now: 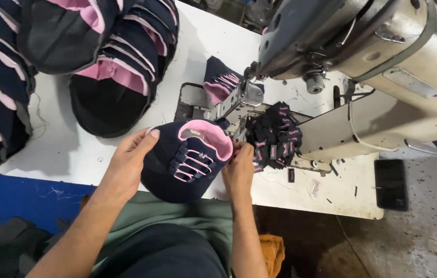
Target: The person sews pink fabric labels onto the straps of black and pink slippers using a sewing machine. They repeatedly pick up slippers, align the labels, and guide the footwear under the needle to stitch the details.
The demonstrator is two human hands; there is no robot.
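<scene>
Head view: nearest the camera, the person's lap in green cloth (187, 216), both forearms reaching forward from it. Left hand (128, 164) half-curled, palm cupping the left side of a navy shoe upper (180, 164) with pink lining and pink laces, thumb up at its rim. Right hand (239, 170) closed in a pinch on the upper's right edge, fingers bent, wrist straight. Upper held at the near edge of the white table (69, 149), just before the sewing machine (363, 56). A heap of small black labels (275, 136) lies right beside the right hand. Stacked navy-and-pink uppers (120, 56) sit far left; a dark phone (390, 184) far right.
</scene>
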